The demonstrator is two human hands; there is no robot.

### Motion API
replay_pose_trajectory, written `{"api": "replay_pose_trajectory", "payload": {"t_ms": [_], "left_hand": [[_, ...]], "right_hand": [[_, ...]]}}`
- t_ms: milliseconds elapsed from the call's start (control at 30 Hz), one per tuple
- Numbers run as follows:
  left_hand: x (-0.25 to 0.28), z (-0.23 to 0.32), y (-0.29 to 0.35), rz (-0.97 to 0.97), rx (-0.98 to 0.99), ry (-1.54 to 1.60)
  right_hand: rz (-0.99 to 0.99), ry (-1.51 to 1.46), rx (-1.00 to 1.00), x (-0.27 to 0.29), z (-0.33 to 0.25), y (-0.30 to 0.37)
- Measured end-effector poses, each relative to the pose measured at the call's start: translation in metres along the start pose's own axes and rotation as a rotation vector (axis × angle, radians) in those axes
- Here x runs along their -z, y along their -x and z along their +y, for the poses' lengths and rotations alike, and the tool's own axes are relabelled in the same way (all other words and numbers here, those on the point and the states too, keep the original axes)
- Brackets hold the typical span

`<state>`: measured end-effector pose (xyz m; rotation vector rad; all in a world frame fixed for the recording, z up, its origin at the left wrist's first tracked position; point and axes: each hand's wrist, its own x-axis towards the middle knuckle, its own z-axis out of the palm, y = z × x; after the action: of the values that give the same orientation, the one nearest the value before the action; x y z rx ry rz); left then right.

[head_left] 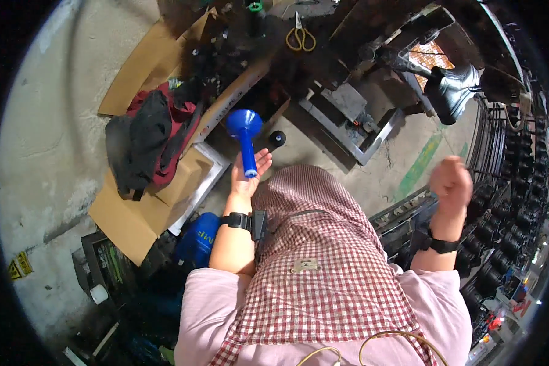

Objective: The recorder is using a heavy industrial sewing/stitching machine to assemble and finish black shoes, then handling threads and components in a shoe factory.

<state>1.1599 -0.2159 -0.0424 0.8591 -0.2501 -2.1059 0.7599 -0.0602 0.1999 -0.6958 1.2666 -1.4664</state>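
While the person's red-and-white checked apron point(323, 299) fills the lower middle, one cardboard box point(131, 216) stands at left, flaps spread. One black-and-red cloth bundle point(137, 146), lying over the box. One angular metal frame point(330, 127), ahead of the apron. One black shoe point(450, 94), upper right. One blue funnel-shaped piece point(246, 135), flared end away from the person, stem end over the left palm; whether it touches cannot be told. One left hand point(250, 174), palm up, fingers extended. One right hand point(452, 183), blurred, well apart from the left, fingers curled in; whether it holds anything cannot be told. One pair of yellow-handled scissors point(299, 30), top centre. One round black object point(277, 139), just beside the funnel-shaped piece.
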Motion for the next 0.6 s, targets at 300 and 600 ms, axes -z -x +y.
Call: {"api": "replay_pose_trajectory", "payload": {"t_ms": [300, 600], "left_hand": [[-0.077, 0.030, -0.021, 0.070, -0.167, -0.531], [-0.101, 0.011, -0.038, -0.148, 0.032, -0.645]], "right_hand": [[0.407, 0.643, -0.675, 0.035, 0.167, -0.039], [0.181, -0.186, -0.916, -0.084, 0.158, -0.091]]}}
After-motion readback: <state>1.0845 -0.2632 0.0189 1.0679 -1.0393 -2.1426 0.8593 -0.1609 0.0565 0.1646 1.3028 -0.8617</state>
